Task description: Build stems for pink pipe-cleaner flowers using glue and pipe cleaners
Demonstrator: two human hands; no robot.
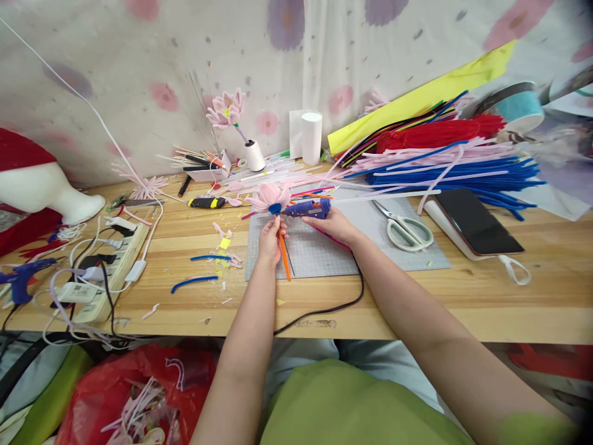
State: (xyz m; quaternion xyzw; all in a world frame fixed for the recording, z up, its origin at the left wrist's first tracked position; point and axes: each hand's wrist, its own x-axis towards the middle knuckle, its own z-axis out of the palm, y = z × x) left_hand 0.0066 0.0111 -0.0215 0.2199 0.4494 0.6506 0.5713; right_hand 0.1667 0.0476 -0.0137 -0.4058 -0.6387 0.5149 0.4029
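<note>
My left hand (272, 238) is closed round the stem of a pink pipe-cleaner flower (269, 196), just below its blue base (275, 209). Orange pipe cleaners (284, 256) and a thin dark wire hang down from that grip. In my right hand (336, 225) is a dark blue hot glue gun (311, 209), its nozzle pointing left, at or very near the blue base. Whether the nozzle touches the flower I cannot tell. Both hands are over a grey cutting mat (324, 262). A black cord (324, 312) runs from the glue gun across the table.
Scissors (410, 232) lie on the mat, with a phone (479, 222) to their right. Bundled blue pipe cleaners (458, 176) are heaped behind. A yellow-black cutter (207, 203) and blue offcuts (210, 258) lie left. Further left are a power strip (113, 266) and another glue gun (23, 278).
</note>
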